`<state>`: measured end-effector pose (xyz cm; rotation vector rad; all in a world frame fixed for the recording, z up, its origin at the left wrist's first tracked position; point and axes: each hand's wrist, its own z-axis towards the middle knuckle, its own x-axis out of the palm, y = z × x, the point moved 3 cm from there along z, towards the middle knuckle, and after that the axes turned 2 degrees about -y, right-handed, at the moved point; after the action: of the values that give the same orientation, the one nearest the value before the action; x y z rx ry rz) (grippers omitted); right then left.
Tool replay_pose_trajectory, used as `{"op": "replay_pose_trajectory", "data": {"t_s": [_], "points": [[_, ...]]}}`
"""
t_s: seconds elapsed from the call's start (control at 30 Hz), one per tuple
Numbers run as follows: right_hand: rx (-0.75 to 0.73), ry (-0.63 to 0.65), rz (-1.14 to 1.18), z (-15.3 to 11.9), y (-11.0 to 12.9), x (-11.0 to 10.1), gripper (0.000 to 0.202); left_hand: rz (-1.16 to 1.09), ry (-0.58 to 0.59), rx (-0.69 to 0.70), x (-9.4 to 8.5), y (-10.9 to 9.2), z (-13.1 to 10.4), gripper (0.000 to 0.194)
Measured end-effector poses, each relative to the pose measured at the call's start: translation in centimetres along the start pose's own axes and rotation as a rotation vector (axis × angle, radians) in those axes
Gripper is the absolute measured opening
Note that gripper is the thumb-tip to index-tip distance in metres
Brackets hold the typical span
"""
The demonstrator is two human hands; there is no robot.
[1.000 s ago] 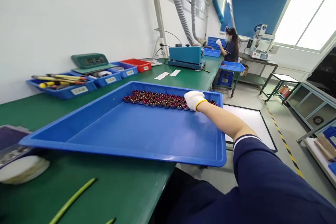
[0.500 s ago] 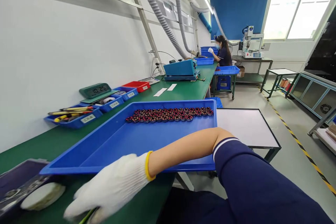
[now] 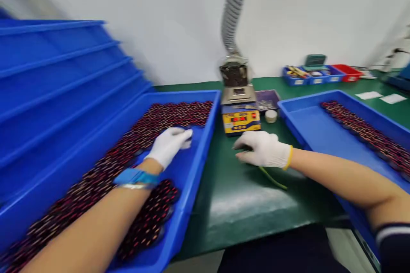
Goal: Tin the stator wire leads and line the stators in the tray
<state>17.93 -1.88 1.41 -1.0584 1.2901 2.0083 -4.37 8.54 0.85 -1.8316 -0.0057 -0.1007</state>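
Nearest, a green bench [image 3: 240, 209] runs between two blue trays. In the left tray [image 3: 191, 175], small dark round parts [image 3: 112, 162] with red and gold flecks lie in a broad band, a separate cluster sitting toward the front. The white-gloved left hand [image 3: 169, 145] is above bare tray floor beside them, fingers bent; whether it grips anything cannot be told. Over the bench, the gloved right hand [image 3: 261, 149] has curled fingers and a gap before the thumb; a slim green strip [image 3: 273, 180] extends from beneath it, held or not is unclear. The right tray [image 3: 307, 123] has a row of similar parts [image 3: 361, 134]. Beyond stands a boxy device [image 3: 241, 120] with red digits, below a ribbed hose [image 3: 232, 8].
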Motion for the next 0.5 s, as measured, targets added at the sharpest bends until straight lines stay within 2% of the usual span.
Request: {"op": "replay_pose_trajectory", "data": {"t_s": [0.03,0.1,0.17,0.33,0.43,0.5], "points": [[0.047,-0.014,0.020,0.2,-0.3,0.1,0.023,-0.052,-0.029,0.005,-1.3,0.1,-0.1,0.015],[0.116,-0.051,0.070,0.9,-0.4,-0.1,0.025,-0.149,-0.009,0.013,-2.0,0.1,-0.4,0.021],[0.123,-0.102,0.123,1.9,0.1,-0.3,0.030,-0.209,0.069,0.008,-0.8,0.1,-1.2,0.020],[0.005,-0.188,0.146,4.1,1.7,0.5,0.056,-0.323,0.322,0.011,3.2,1.3,-3.9,0.013],[0.008,-0.142,0.154,4.0,1.6,0.9,0.048,-0.297,0.387,-0.013,4.1,2.0,-4.8,0.010],[0.022,-0.121,0.140,3.5,1.3,0.8,0.039,-0.209,0.406,-0.030,4.2,2.1,-5.2,0.019]]}}
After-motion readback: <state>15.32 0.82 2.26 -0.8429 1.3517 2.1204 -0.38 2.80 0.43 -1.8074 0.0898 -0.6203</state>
